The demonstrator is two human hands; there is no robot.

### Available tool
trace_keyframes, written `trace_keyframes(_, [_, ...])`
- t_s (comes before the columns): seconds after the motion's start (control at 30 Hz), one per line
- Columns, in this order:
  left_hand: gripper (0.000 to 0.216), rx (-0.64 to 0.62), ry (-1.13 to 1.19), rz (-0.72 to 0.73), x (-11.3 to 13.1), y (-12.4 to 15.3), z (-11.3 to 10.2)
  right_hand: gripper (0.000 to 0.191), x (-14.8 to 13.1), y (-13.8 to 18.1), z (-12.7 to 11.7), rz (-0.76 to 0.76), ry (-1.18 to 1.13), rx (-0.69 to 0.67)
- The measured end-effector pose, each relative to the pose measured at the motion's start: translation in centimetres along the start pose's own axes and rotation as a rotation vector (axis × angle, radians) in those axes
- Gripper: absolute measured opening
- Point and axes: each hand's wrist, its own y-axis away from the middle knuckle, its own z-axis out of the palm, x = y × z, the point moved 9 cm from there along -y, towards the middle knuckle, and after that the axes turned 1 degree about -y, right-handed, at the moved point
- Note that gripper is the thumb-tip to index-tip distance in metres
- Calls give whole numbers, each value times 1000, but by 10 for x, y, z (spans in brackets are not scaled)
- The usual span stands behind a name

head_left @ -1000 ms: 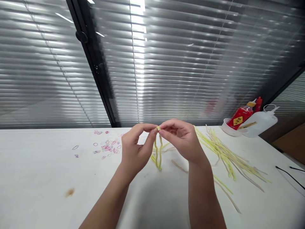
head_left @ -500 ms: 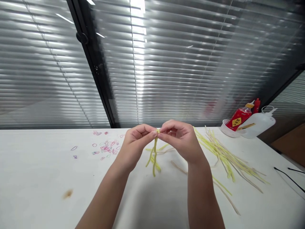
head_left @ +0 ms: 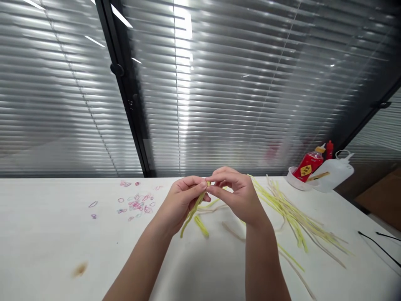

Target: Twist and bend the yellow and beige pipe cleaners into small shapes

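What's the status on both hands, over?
Left hand and right hand pinching yellow strand. Strand dangling at a slant. Short yellow piece on table below; no obstruction visible.

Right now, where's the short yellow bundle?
Head view, centre: the short yellow bundle lies on the table between the forearms, just right of the yellow strands in the left hand.

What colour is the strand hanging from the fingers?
Yellow; the strand shows best in the head view.

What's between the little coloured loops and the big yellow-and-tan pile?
In the head view, a short yellow bundle and loose strands lie there on the table, and the left hand and right hand hold a yellow strand.
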Motion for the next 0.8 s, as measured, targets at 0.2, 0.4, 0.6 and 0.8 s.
trace_keyframes(0.2, [15, 9, -37, 12, 1, 0, 2, 6, -1, 0, -1, -9, 73, 11])
trace_keyframes(0.4, [21, 21, -242, 90, 9, 1, 4, 5, 3, -1, -3, 62, 103, 45])
trace_keyframes(0.6, [25, 25, -410, 154, 15, 4, 10, 8, 9, -1, -5, 96, 96, 38])
trace_keyframes(0.8, [31, -8, -426, 154, 19, 9, 15, 18, 12, -2, 1, 81, -42, -41])
